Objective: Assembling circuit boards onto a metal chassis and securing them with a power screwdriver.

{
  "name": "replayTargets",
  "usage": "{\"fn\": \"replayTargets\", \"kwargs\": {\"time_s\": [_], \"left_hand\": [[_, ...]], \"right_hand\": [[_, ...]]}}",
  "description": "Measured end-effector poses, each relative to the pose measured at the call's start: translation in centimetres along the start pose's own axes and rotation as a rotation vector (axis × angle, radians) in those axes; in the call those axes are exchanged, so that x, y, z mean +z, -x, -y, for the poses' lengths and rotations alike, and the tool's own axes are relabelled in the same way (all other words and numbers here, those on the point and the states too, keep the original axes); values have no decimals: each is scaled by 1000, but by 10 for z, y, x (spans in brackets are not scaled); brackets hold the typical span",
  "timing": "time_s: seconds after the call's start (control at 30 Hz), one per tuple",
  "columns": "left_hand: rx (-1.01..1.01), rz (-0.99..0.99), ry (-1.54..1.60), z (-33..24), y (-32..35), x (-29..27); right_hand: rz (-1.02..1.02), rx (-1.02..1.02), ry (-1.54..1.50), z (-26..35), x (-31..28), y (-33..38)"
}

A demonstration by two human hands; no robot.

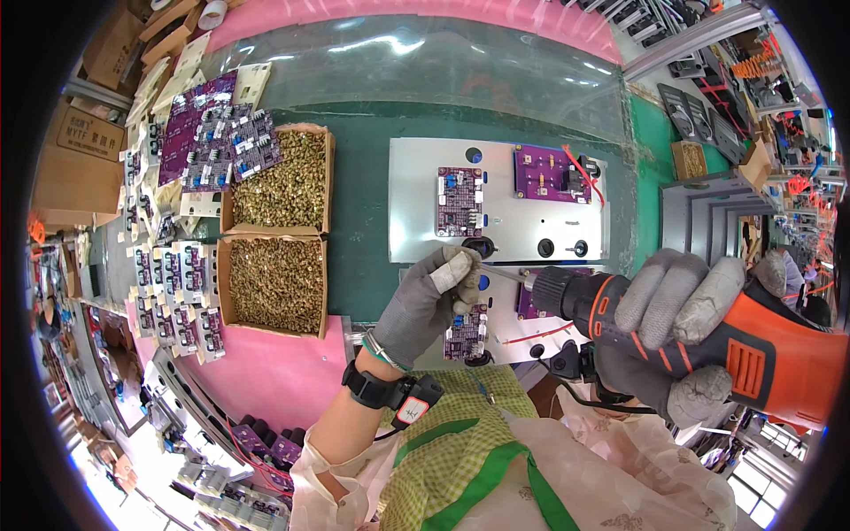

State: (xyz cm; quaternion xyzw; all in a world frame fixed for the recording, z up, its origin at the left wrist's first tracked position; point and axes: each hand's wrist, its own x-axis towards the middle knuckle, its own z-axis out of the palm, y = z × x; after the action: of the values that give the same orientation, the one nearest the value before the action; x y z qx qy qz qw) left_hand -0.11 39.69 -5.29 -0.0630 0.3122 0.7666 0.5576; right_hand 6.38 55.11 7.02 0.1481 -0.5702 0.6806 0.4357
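Note:
My right hand, in a grey glove, grips an orange and black power screwdriver. The tool lies level, its thin bit pointing left toward my other hand. My left hand, gloved too, has its fingers pinched at the bit's tip; whatever is between them is too small to make out. Below them lies a silver metal plate with a small circuit board and a purple board, partly hidden by the tool. A second plate beyond it carries a small board and a larger purple board.
Left of the plates stand two cardboard boxes of small brass-coloured fasteners. Purple circuit boards are piled behind, partly over the far box. Rows of boards lie further left. Grey bins stand at the right.

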Motion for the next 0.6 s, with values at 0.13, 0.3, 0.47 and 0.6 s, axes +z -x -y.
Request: {"fn": "replayTargets", "kwargs": {"time_s": [0.13, 0.3, 0.47, 0.6], "left_hand": [[-7, 15, 21, 7, 1, -5], [-12, 101, 101, 13, 2, -5], [30, 130, 110, 14, 2, 0], [20, 100, 77, 12, 2, -1]], "right_hand": [[192, 70, -30, 4, -5, -3], [89, 79, -54, 7, -4, 3], [59, 109, -80, 6, -4, 6], [127, 112, -97, 6, -7, 1]]}}
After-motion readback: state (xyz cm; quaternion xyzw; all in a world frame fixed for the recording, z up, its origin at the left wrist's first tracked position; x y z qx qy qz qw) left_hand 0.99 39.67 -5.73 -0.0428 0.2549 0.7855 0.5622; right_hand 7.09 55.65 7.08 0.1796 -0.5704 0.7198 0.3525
